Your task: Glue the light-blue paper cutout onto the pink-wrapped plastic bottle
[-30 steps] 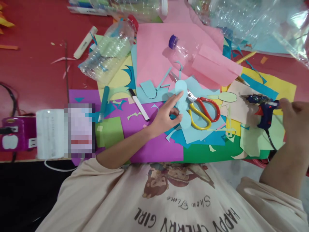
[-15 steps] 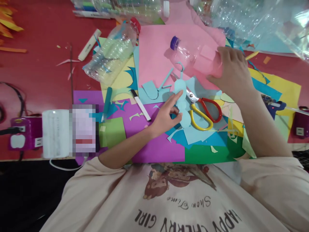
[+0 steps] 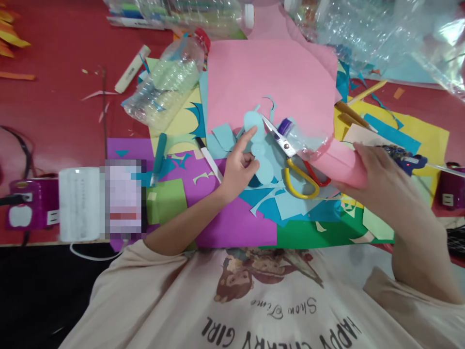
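Note:
My right hand (image 3: 385, 179) is wrapped round the base of a clear plastic bottle (image 3: 308, 140) with a purple cap and pink paper about its lower half. It tilts over the scissors (image 3: 290, 150), which have one red and one yellow handle and lie with the blades apart. My left hand (image 3: 240, 167) has its index finger and thumb on a light blue paper cutout (image 3: 263, 167) of joined rounded shapes, its other fingers curled. Light blue scraps (image 3: 223, 135) and a sheet of pink paper (image 3: 269, 68) lie beyond the hands.
A crumpled bottle with a red cap (image 3: 174, 77) lies at the left, with more clear bottles (image 3: 203, 14) at the back. A white marker (image 3: 209, 157), a teal marker (image 3: 159, 157), a phone (image 3: 125, 198) and a white box (image 3: 80, 203) are left of my hand. Glue gun (image 3: 410, 162) at right.
My right hand has lifted the bottle off the pink sheet and brought it down towards me, over the scissors. The light blue cutout has shifted left with my left hand.

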The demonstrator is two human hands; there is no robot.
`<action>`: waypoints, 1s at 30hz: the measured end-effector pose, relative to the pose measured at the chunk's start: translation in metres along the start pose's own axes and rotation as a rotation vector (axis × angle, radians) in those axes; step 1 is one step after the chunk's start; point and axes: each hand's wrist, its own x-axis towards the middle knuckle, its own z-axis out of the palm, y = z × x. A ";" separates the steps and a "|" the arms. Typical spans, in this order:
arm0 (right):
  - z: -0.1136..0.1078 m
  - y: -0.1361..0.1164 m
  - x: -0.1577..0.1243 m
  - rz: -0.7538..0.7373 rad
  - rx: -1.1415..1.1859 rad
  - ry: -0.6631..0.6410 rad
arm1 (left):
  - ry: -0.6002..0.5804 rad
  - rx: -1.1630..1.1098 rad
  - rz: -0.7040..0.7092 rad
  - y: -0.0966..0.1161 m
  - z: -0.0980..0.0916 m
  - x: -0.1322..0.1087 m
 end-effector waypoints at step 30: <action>0.009 -0.011 -0.010 -0.152 0.223 -0.132 | -0.185 0.314 -0.076 0.050 -0.041 0.005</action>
